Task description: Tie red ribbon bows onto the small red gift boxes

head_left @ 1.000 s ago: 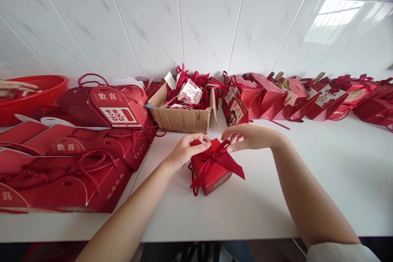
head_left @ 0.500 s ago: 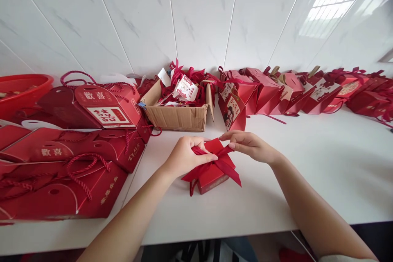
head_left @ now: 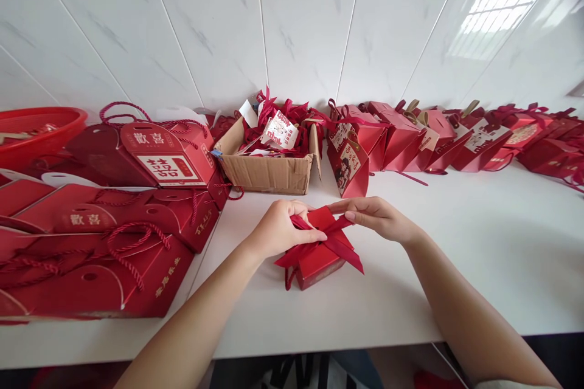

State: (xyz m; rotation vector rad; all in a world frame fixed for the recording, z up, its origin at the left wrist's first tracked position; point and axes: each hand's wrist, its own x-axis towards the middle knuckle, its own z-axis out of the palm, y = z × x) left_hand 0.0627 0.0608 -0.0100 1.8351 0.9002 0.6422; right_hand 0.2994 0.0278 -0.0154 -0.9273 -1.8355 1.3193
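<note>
A small red gift box [head_left: 318,267] lies on the white table, with a dark red ribbon [head_left: 340,247] crossing its top in a bow. My left hand [head_left: 285,228] pinches the ribbon near its middle, thumb pressed on the knot area. At the box's far right side, my right hand [head_left: 376,219] holds a ribbon loop between thumb and fingers. The ribbon's tails spread to the lower left and lower right. A short red cord hangs at the box's left side. My left fingers partly hide the bow's left part.
Behind the hands stands a cardboard box [head_left: 269,175] full of red ribbons and tags. Large red gift boxes with rope handles [head_left: 137,273] are stacked at left, beside a red basin [head_left: 41,134]. Small red boxes [head_left: 349,164] line the tiled wall at right.
The view has shifted slightly, so everything sits a little further right. Both hands keep their grip on the ribbon, with hardly any movement.
</note>
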